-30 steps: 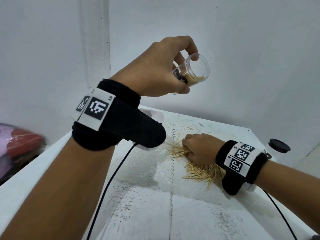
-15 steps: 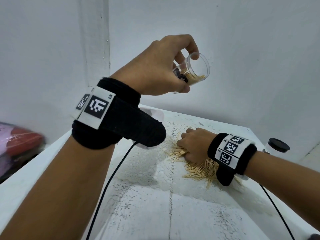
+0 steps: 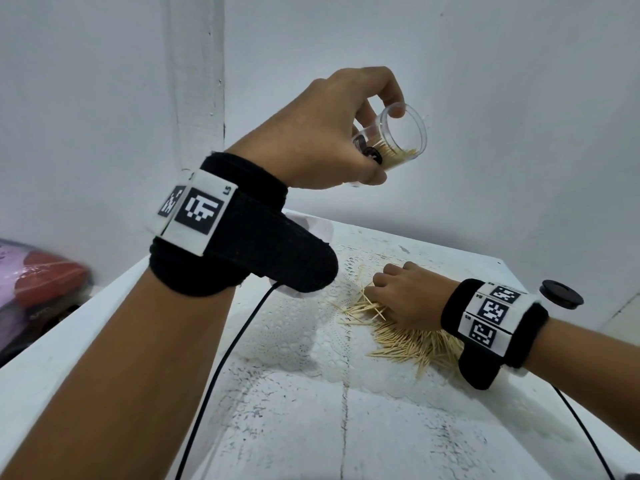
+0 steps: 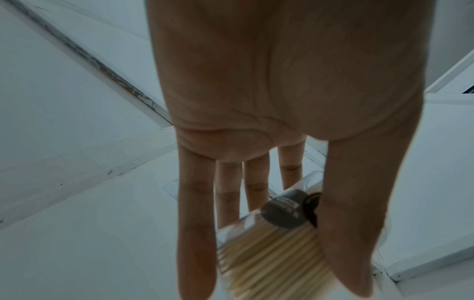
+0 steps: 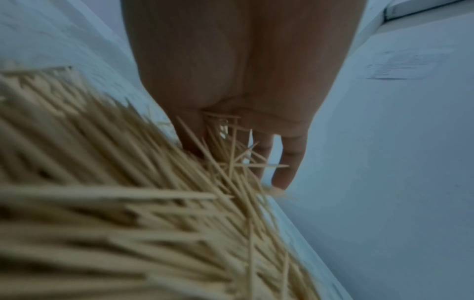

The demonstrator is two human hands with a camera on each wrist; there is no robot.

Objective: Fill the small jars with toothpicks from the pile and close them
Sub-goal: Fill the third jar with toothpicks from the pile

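The left hand (image 3: 332, 133) is raised well above the table (image 3: 311, 427), its thumb and fingers curled round a small clear jar (image 3: 398, 136). The jar is tipped on its side with its open mouth facing right and slightly toward the camera — a layer of toothpicks lies along its lower wall. The left wrist view shows the same grip from behind: the thumb on one side, fingers (image 4: 196, 223) on the other, the toothpicks packed side by side inside the jar, and a dark round part against the jar's upper side, beside the thumb.

Down on the table the right hand (image 3: 405, 296) lies on the far end of the pile of toothpicks (image 3: 408, 344), fingers bent down into the sticks. In the right wrist view several toothpicks sit crossed between the fingers and the palm, so the hand is closing on a small bunch — how firmly I cannot tell.

A black round lid (image 3: 562, 294) sits at the right edge of the table, apart from the pile. A lace-patterned mat (image 3: 294, 327) lies under the toothpicks.
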